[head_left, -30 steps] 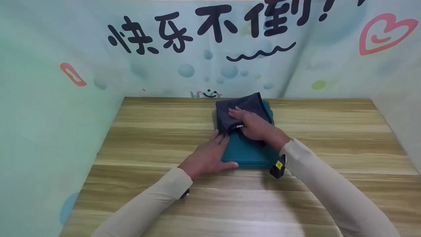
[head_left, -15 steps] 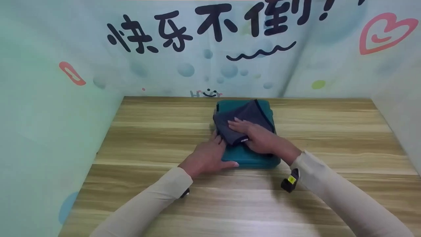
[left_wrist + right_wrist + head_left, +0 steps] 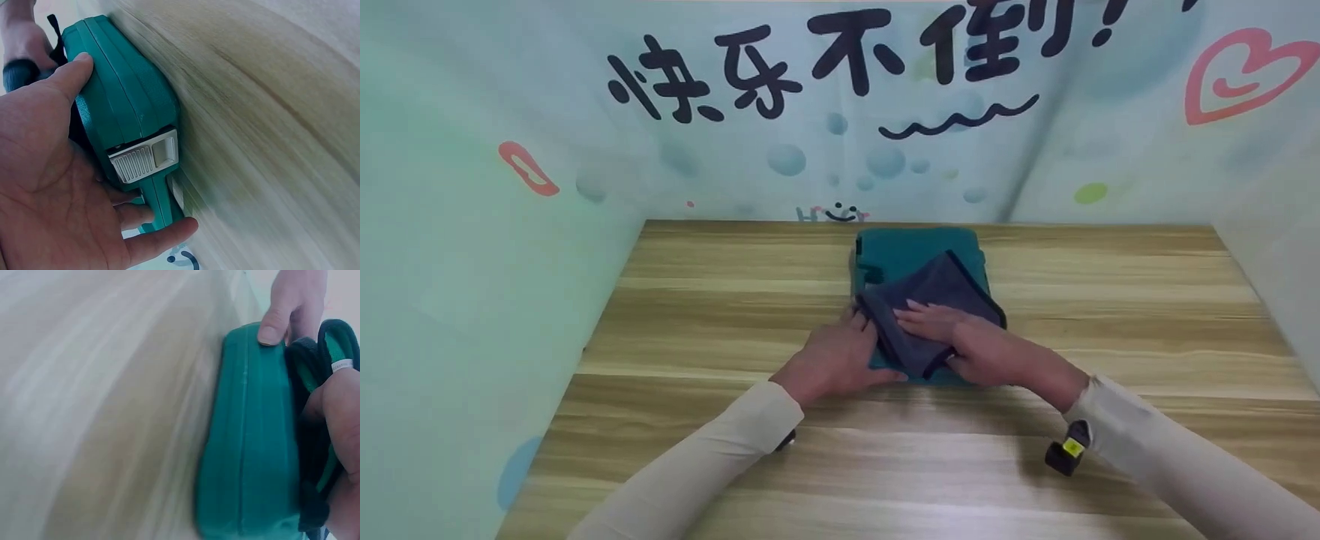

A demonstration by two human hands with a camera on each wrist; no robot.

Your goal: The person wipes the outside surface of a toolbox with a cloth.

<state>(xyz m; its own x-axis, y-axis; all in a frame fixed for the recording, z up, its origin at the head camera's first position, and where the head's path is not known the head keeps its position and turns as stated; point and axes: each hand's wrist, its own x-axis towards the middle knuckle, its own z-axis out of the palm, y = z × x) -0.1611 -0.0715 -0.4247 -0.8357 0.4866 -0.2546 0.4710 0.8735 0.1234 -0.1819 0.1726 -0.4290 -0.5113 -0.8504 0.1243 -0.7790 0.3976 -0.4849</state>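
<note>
A teal-green hard plastic case [image 3: 915,247] lies flat on the table. The left wrist view shows its grey latch [image 3: 143,157] and part of a handle [image 3: 160,205]. A dark grey-purple cloth [image 3: 937,289] with black edging lies folded over the near part of its lid. My right hand [image 3: 990,349] presses on the cloth with fingers stretched over it; in the right wrist view its thumb tucks against the folds, holding them. My left hand [image 3: 836,360] braces the case's left side near the latch, its thumb on the near end and its fingers extended.
The case stands on a wood-grain table [image 3: 720,300], close to its back edge. A pale blue-green printed backdrop [image 3: 997,165] rises behind and along the sides.
My right hand has drawn the cloth from the far end of the lid toward the near end, uncovering the far part. My left hand has stayed in place.
</note>
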